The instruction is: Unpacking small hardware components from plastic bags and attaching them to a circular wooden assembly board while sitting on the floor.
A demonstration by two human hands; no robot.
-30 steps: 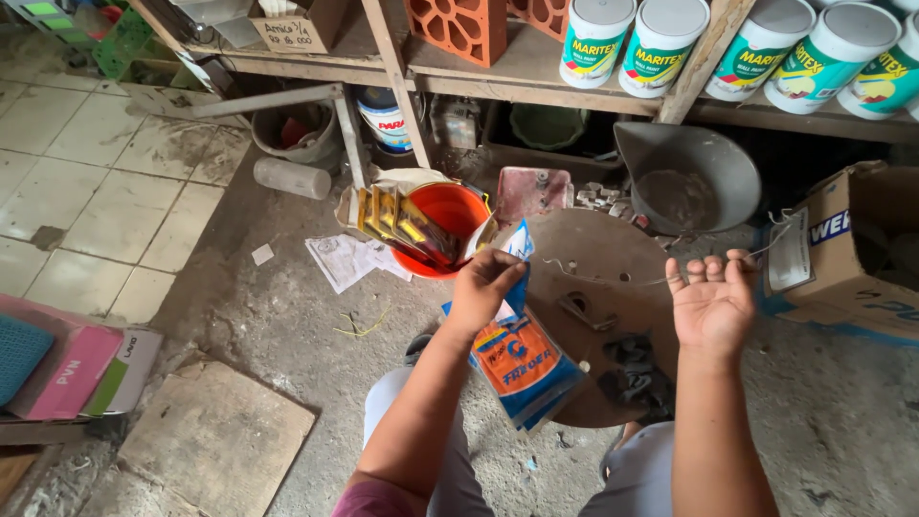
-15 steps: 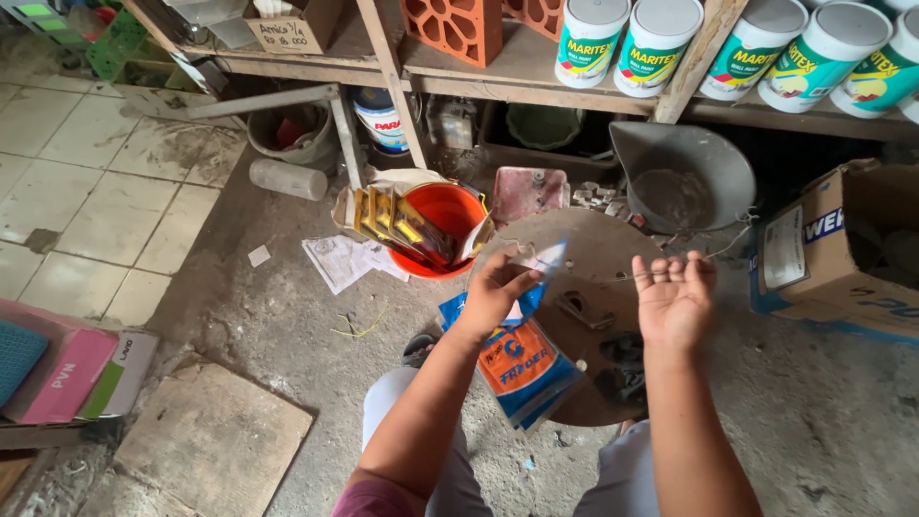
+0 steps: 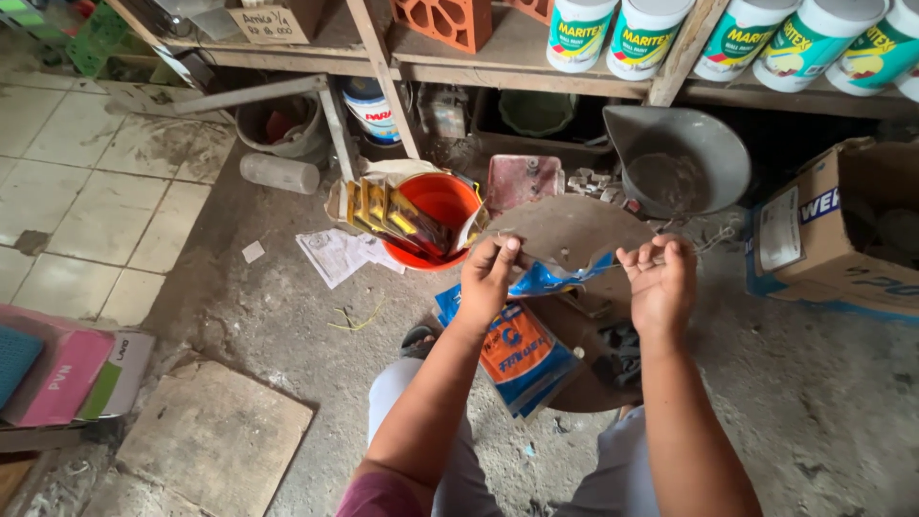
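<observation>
L hand point(image 3: 490, 278) pinches the near-left edge of a ragged brown cardboard sheet point(image 3: 574, 230), thumb on top, fingers under, so the grip is clenched on it and the sheet sits roughly flat at chest height, clear of the clutter below. R hand point(image 3: 661, 282) is at the sheet's right edge, palm up, fingers curled; looks like it props the edge from below rather than clamping, but can't tell for sure if it's actually gripping. Held from both sides like that, the floppy sheet stays level w/o sagging. Just under it pokes a blue plastic bag point(image 3: 546, 280), and lower, btwn the knees, an orange-and-blue packet point(image 3: 522, 359) lies on a round brown board point(image 3: 584, 383) on the concrete floor point(image 3: 287, 354). Beyond the sheet, an orange bucket point(image 3: 436, 206) holds yellow-and-black packets point(image 3: 388, 215) stood on end, leaning over its rim. A grey metal pan point(image 3: 680, 158) rests tilted under the wooden shelf point(image 3: 498, 57), white paint tubs point(image 3: 579, 33) lined up on top. Open cardboard box point(image 3: 833, 239) at far right, well apart from the hands; crumpled paper point(image 3: 335, 254) left of the bucket; flat stone slab point(image 3: 215, 436) near left, pink box point(image 3: 53, 378) at the edge.
</observation>
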